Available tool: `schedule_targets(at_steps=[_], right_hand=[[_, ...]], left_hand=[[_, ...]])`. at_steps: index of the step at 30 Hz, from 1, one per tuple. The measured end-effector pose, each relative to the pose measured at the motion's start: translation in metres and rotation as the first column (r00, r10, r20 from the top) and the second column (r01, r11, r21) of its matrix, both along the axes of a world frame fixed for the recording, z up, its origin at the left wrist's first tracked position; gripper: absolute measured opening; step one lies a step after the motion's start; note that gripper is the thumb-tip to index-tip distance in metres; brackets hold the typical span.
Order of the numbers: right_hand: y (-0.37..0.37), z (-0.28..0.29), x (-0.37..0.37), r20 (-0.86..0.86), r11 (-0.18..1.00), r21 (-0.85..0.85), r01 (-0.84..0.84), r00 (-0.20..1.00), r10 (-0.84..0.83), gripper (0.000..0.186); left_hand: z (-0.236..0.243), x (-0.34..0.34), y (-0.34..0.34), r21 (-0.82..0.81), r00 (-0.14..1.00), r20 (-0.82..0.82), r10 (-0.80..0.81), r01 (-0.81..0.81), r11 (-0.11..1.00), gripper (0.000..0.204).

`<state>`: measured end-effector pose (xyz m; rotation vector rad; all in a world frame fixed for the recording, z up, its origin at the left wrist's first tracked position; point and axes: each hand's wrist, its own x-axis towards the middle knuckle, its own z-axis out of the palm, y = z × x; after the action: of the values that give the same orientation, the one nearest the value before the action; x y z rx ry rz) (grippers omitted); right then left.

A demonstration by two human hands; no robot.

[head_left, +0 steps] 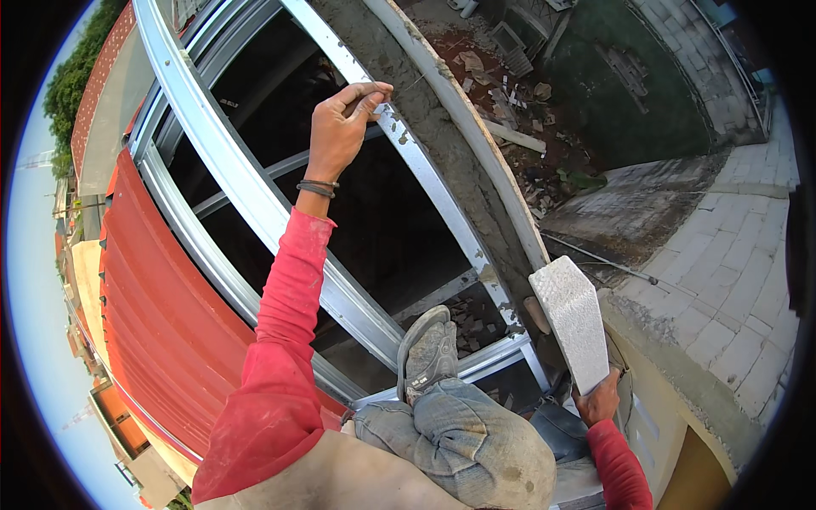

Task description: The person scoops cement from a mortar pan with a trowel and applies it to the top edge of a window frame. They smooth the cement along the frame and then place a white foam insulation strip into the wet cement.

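My left hand [348,119] is closed in a pinch above a mortar-spattered metal channel [438,191]. A thin strand, perhaps string or wire, shows faintly at its fingertips. Low on the right, my right hand [599,398] grips the lower end of a light grey block [571,319] with a rough face. The block's far end lies close to the end of a long narrow board [476,127]. Between board and channel runs a strip of wet grey mortar [442,136].
My dusty shoe [427,353] rests at the metal framing, beside dark openings. Silvery beams [246,170] and a red corrugated roof [174,306] lie to the left. Far below on the right are rubble [518,102] and a pale block wall [722,272].
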<state>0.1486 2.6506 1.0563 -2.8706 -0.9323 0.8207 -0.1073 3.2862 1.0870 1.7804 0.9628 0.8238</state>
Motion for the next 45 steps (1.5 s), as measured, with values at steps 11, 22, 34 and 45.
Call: schedule_targets(at_steps=[11, 22, 34, 45], right_hand=[[-0.007, -0.006, 0.003, 0.006, 0.999, 0.02, -0.046, 0.999, 0.046, 0.076], [-0.004, 0.0, 0.003, 0.0, 0.998, 0.006, -0.064, 0.998, 0.064, 0.079], [-0.004, -0.003, 0.004, -0.018, 1.0, 0.002, -0.031, 0.999, 0.031, 0.082], [-0.003, -0.004, 0.003, -0.009, 1.0, -0.008, -0.025, 1.0, 0.025, 0.082]], left_hand=[[0.004, 0.018, 0.016, 0.155, 0.986, -0.141, 0.086, -0.064, 0.986, 0.025], [0.016, 0.021, 0.068, -0.02, 0.781, -0.494, -0.382, 0.429, 0.903, 0.022], [-0.004, 0.03, 0.059, 0.02, 0.822, -0.517, -0.239, 0.291, 0.957, 0.037], [0.011, 0.026, 0.098, -0.354, 0.781, -0.459, -0.423, 0.276, 0.894, 0.05]])
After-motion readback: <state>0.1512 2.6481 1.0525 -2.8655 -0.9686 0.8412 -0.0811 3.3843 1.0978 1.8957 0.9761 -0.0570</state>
